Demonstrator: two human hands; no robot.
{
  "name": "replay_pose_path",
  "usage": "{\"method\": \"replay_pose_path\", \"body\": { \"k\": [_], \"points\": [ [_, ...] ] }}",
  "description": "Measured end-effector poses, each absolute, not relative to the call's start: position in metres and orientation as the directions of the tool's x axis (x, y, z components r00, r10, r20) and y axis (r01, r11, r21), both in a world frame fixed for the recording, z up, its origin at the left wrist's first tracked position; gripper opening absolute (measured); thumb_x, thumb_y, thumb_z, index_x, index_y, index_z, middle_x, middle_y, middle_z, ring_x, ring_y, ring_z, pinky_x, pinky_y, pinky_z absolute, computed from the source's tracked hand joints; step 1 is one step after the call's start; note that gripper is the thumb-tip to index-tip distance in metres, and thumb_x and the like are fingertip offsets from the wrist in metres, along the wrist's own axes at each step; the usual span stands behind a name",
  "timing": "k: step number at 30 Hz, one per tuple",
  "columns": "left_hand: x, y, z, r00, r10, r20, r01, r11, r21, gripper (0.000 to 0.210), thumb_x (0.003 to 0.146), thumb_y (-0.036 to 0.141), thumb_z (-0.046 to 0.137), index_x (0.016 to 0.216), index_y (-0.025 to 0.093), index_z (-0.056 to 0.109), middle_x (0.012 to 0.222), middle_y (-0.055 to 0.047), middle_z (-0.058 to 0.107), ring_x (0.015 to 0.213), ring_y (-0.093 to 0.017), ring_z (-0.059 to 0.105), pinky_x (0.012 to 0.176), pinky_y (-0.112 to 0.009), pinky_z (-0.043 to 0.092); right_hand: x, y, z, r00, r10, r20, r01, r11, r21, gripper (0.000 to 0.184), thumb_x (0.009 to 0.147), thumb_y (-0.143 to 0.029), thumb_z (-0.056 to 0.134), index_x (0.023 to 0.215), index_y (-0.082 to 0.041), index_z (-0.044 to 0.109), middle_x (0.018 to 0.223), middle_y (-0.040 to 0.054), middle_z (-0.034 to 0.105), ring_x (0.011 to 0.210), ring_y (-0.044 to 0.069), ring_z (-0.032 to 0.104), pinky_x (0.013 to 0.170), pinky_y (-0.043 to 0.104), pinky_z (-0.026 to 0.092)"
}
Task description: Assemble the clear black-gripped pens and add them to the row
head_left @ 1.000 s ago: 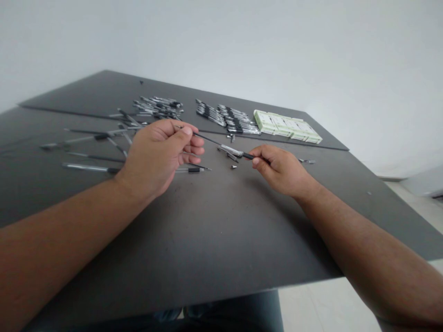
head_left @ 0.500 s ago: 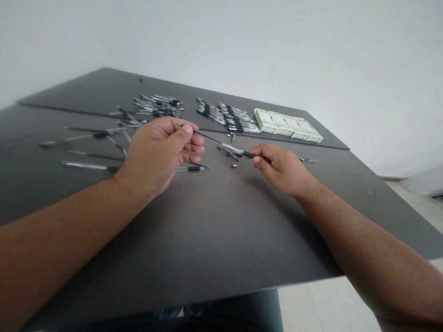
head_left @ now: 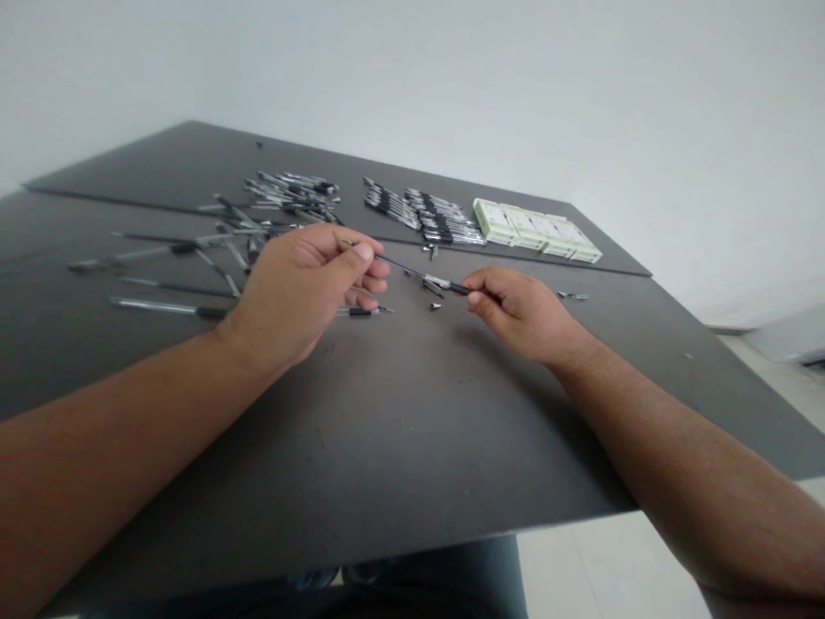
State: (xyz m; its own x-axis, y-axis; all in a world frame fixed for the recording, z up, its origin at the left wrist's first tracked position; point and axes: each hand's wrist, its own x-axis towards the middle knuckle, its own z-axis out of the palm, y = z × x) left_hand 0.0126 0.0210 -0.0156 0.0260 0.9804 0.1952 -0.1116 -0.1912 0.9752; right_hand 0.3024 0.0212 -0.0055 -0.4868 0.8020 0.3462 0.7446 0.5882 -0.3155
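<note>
Between thumb and fingers, my left hand [head_left: 302,288] pinches a thin dark pen refill [head_left: 400,264], its tip showing past the thumb. My right hand [head_left: 525,314] is closed around a clear pen barrel [head_left: 438,282] with a black grip. The refill's far end meets the barrel's open end and seems to be partly inside it. Both are held above the table, slightly tilted. Below them lie small pen tips [head_left: 436,306] and short pieces. Several loose pens and refills [head_left: 174,288] lie left of and behind my left hand, which hides some of them.
On the grey table [head_left: 387,447], a heap of pens [head_left: 293,193] lies at the back left. Pens in rows [head_left: 444,217] lie at the back middle, beside pale green boxes [head_left: 538,230]. More small pieces [head_left: 572,296] lie beyond my right hand. A white wall stands behind.
My left hand has moved slightly right, toward my right hand. Less of the refill and barrel shows between the hands; the refill appears to have gone further into the barrel.
</note>
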Motion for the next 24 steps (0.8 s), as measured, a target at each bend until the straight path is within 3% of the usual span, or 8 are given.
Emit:
{"method": "replay_pose_path", "body": {
  "k": [7, 12, 16, 24],
  "points": [
    [0.013, 0.016, -0.033, 0.281, 0.915, 0.289, 0.154, -0.34, 0.928, 0.024, 0.099, 0.036, 0.077, 0.115, 0.021, 0.088, 0.096, -0.007, 0.086, 0.074, -0.018, 0.079, 0.065, -0.027, 0.066, 0.288, 0.009, -0.004, -0.505, 0.811, 0.295, 0.712, 0.585, -0.389, 0.027, 0.105, -0.031, 0.056, 0.115, -0.019, 0.077, 0.106, 0.0088, 0.083, 0.095, 0.024, 0.073, 0.087, 0.034, 0.052],
    [0.015, 0.007, -0.033, 0.424, 0.849, 0.315, 0.311, -0.463, 0.83, 0.027, 0.101, 0.036, 0.074, 0.122, 0.031, 0.089, 0.093, -0.002, 0.087, 0.077, -0.019, 0.08, 0.073, -0.029, 0.065, 0.274, -0.004, -0.002, -0.535, 0.812, 0.235, 0.681, 0.579, -0.449, 0.017, 0.103, -0.031, 0.06, 0.11, -0.022, 0.074, 0.095, 0.0046, 0.08, 0.082, 0.021, 0.067, 0.077, 0.031, 0.048],
    [0.018, 0.004, -0.028, 0.44, 0.836, 0.329, 0.306, -0.484, 0.82, 0.024, 0.096, 0.032, 0.075, 0.117, 0.033, 0.089, 0.096, 0.0, 0.087, 0.095, -0.023, 0.083, 0.087, -0.032, 0.065, 0.269, -0.009, -0.003, -0.542, 0.807, 0.235, 0.615, 0.572, -0.543, 0.013, 0.104, -0.034, 0.062, 0.105, -0.023, 0.07, 0.096, 0.0043, 0.079, 0.081, 0.019, 0.066, 0.077, 0.031, 0.048],
    [0.02, -0.003, -0.014, 0.396, 0.838, 0.376, 0.318, -0.509, 0.799, 0.013, 0.091, 0.035, 0.078, 0.098, 0.032, 0.088, 0.104, -0.001, 0.088, 0.093, -0.024, 0.081, 0.092, -0.035, 0.063, 0.259, -0.014, -0.02, -0.525, 0.832, 0.18, 0.387, 0.421, -0.82, 0.021, 0.111, -0.045, 0.062, 0.103, -0.025, 0.061, 0.093, 0.0021, 0.077, 0.077, 0.017, 0.068, 0.074, 0.031, 0.053]
  ]
}}
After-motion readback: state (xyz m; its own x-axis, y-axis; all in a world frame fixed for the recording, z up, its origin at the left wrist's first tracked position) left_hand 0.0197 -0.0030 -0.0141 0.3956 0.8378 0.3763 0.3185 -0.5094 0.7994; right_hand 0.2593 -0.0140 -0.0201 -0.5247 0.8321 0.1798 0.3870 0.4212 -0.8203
